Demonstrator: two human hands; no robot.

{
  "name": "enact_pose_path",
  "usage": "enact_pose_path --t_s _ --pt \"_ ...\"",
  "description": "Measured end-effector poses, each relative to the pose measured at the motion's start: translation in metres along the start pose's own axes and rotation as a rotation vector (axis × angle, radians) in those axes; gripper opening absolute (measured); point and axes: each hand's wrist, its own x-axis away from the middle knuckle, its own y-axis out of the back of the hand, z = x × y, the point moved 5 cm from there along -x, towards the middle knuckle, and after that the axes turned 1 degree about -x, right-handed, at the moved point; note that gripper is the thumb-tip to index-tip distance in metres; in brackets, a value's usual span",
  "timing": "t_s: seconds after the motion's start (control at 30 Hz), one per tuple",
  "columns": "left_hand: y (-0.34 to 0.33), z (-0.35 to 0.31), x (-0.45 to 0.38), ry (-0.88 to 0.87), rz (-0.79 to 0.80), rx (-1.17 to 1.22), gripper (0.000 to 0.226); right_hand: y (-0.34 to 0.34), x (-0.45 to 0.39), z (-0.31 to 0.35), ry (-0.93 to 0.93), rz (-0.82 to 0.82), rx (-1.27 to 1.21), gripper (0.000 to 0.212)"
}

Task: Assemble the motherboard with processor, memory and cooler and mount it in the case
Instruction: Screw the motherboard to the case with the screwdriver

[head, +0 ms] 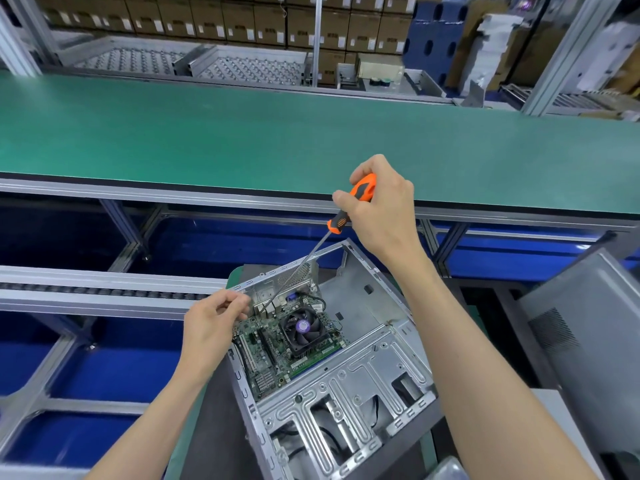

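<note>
The motherboard (pixel 277 348) lies flat inside the open case (pixel 346 403), in its far-left corner, with the black cooler (pixel 304 332) already seated on it and a memory stick (pixel 317 360) along the cooler's near-right side. The board sits below and between both hands, slightly nearer the left one.

The screwdriver (pixel 341 221) is the thing the coming move turns on. Its long axis slants from the orange-and-black handle, high and far-right, down and leftward along the thin shaft to a tip that reaches the far-left edge of the board, just beside the rear port block (pixel 263 299). Whether the tip is already seated in a screw head is too small to tell.

The right hand (pixel 381 206) is wrapped firmly round the handle, fingers curled, thumb on the grip's left side. The left hand (pixel 211 323) hovers at the case's left wall, close to the tip, its fingers curled inward with thumb and forefinger drawn together; it may be pinching a screw, but I cannot tell.

My reading: a mounting screw at this far-left corner is being driven, and keeping the tilted shaft in line with the hole matters most.
</note>
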Motion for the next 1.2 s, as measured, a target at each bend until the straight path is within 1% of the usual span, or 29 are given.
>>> enact_pose_path --t_s 0.07,0.13,0.3,0.4,0.5,0.6,0.67,0.73,0.77,0.8,0.87,1.0,1.03,1.1,1.2 --pt "0.006 0.003 0.014 0.003 -0.024 -0.010 0.014 0.005 0.005 -0.004 -0.028 -0.015 -0.010 0.023" --pt "0.012 0.008 0.028 0.023 -0.040 0.014 0.019 0.010 0.011 -0.006 -0.054 -0.030 -0.019 0.023" --pt "0.026 0.015 0.058 0.053 -0.074 0.079 0.025 0.023 0.030 -0.018 -0.145 -0.073 -0.155 0.020" --pt "0.030 0.015 0.066 0.040 -0.073 0.011 0.026 0.027 0.042 -0.031 -0.224 -0.106 -0.215 0.020" --pt "0.024 0.014 0.070 -0.059 -0.033 -0.172 0.023 0.028 0.052 -0.044 -0.293 -0.136 -0.293 0.019" --pt "0.008 0.009 0.065 -0.244 0.056 -0.362 0.014 0.026 0.055 -0.050 -0.298 -0.145 -0.267 0.020" --pt "-0.008 0.008 0.053 -0.341 0.186 -0.506 0.011 0.024 0.054 -0.049 -0.278 -0.134 -0.201 0.022" --pt "-0.021 0.010 0.039 -0.332 0.354 -0.638 0.014 0.022 0.050 -0.045 -0.231 -0.134 -0.130 0.024" --pt "-0.025 0.012 0.032 -0.324 0.418 -0.695 0.017 0.023 0.048 -0.042 -0.196 -0.148 -0.101 0.024" --pt "-0.026 0.014 0.027 -0.329 0.451 -0.747 0.019 0.024 0.045 -0.039 -0.157 -0.162 -0.086 0.025" --pt "-0.026 0.016 0.019 -0.350 0.443 -0.797 0.025 0.024 0.038 -0.030 -0.076 -0.171 -0.085 0.026" --pt "-0.027 0.013 0.015 -0.303 0.411 -0.753 0.036 0.022 0.018 -0.011 0.056 -0.157 -0.108 0.026" --pt "-0.028 0.012 0.013 -0.285 0.399 -0.737 0.036 0.021 0.012 -0.006 0.088 -0.150 -0.093 0.026" --pt "-0.030 0.009 0.010 -0.242 0.358 -0.696 0.028 0.018 0.003 0.004 0.142 -0.129 -0.046 0.027" --pt "-0.034 0.010 0.006 -0.143 0.313 -0.684 0.021 0.009 -0.004 0.015 0.215 -0.069 -0.027 0.030"
